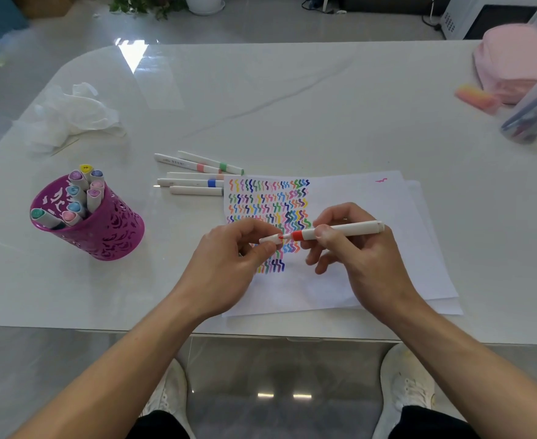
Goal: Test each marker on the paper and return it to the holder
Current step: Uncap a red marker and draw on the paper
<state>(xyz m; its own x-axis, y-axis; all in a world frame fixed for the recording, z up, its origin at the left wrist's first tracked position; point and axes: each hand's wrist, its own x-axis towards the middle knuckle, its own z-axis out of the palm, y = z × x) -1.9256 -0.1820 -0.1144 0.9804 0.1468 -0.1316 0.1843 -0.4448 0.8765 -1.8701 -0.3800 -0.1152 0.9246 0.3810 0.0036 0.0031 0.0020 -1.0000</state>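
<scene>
Pinching a white cap at centre frame, the left grip holds its mouth right at the red tip of the marker. The right grip clasps that marker by the barrel, level above the squiggle-covered paper. The purple holder, with markers in it, stands at left on the bench. Five loose markers lie by the paper's upper left corner.

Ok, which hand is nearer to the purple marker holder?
Left. The left hand is to the right of the holder, pinching a cap; the right hand is farther right over the paper, holding the red marker.
</scene>
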